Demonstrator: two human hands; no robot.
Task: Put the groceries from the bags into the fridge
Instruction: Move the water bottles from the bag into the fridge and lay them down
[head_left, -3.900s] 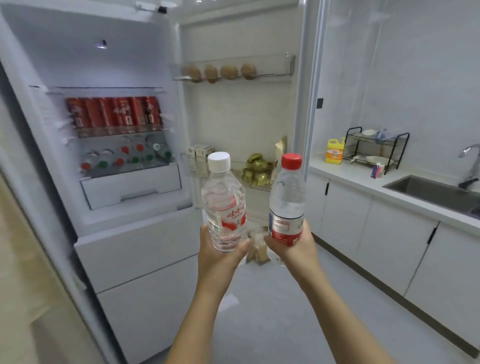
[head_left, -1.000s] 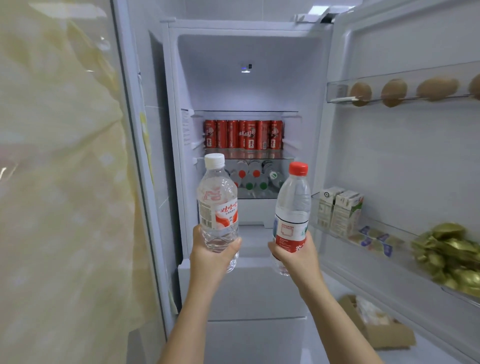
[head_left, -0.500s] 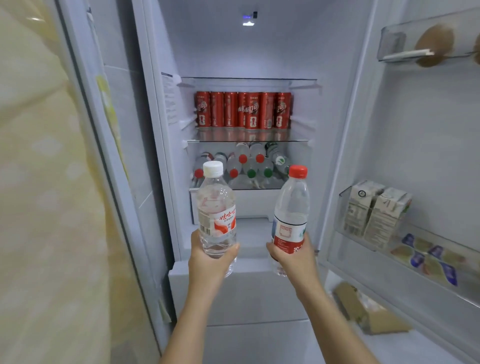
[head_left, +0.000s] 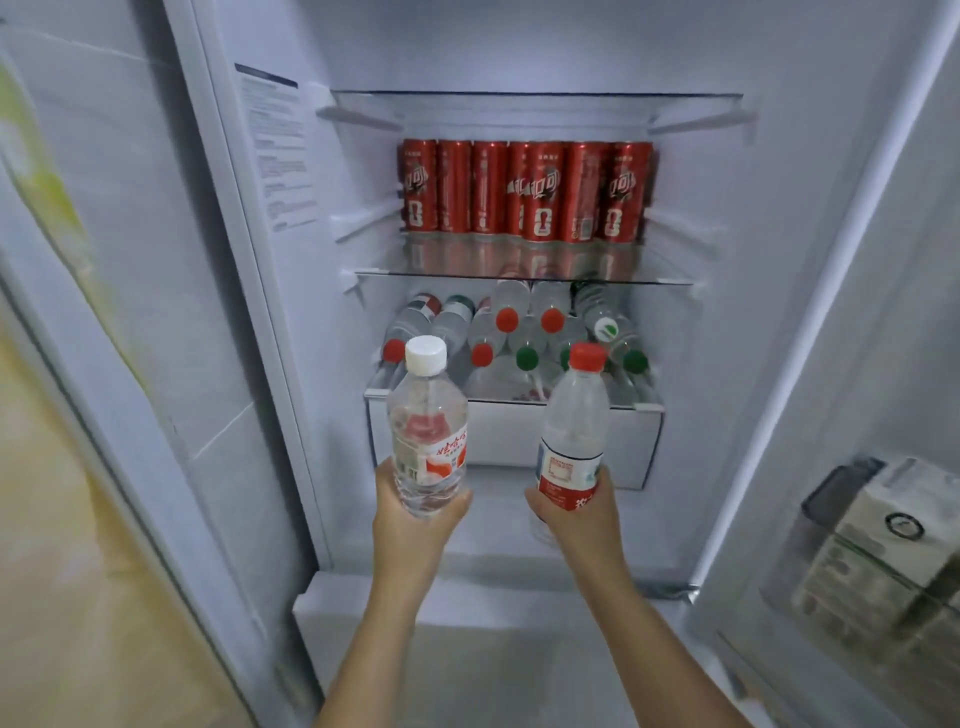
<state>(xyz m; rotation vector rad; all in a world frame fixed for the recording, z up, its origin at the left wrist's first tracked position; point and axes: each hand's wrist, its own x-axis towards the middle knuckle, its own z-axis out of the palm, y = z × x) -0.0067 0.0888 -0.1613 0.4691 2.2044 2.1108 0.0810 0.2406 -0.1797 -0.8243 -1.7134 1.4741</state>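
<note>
Upright white-capped bottle and slightly tilted red-capped bottle, both clear, before the open fridge

Cans stand on a shelf above lying bottles; cartons sit in the right door.

Open fridge, stacked cans, two held bottles (upright)
</note>
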